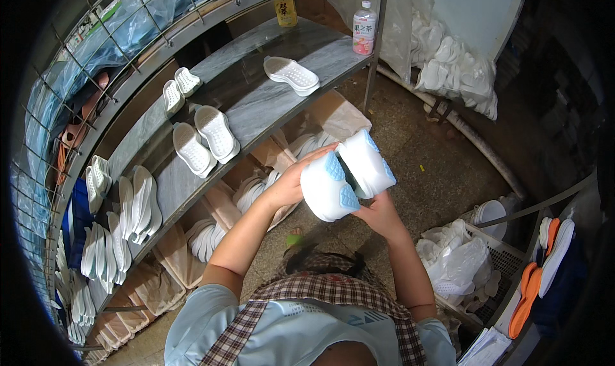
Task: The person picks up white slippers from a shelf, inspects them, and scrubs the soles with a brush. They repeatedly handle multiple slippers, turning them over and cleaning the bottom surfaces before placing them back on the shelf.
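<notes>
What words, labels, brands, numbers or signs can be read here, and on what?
I won't copy wording, but print shows here:
Pink bottle: dark label characters, large enough to read.
Yellow container: large dark characters.
Light-blue shirt: small chest print, too blurred to read.
Checked apron: red marking, unreadable.
Papers at lower right: too small to read.
Held white soles: none visible.

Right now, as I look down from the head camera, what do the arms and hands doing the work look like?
They are a person's, with no cables or machine parts. The left hand and right hand are ungloved, and the forearms are uncovered. The short sleeves are pale blue, worn with a brown-and-white checked apron.
</notes>
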The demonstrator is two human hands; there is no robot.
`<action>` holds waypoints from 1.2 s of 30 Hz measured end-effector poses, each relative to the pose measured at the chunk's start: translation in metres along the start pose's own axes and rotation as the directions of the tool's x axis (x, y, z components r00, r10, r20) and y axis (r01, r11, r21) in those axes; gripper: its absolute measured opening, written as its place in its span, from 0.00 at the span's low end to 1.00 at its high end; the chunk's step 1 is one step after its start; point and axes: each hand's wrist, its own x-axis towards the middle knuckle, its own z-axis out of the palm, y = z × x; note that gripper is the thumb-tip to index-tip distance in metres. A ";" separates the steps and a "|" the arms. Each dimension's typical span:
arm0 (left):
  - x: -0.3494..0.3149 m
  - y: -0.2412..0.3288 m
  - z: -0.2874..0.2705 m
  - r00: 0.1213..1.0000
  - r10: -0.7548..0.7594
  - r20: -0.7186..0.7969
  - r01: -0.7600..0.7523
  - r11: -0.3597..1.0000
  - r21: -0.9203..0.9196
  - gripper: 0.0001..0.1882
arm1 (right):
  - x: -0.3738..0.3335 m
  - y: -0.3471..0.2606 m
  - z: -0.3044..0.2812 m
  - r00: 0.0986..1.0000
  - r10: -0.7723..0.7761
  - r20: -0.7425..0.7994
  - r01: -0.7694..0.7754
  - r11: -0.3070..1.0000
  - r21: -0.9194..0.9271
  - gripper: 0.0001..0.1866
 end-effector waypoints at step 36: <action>-0.002 0.017 0.031 0.925 -0.327 -0.192 0.065 0.637 -0.768 0.42 | 0.010 -0.018 -0.003 0.963 -0.271 -0.008 0.268 0.945 0.188 0.11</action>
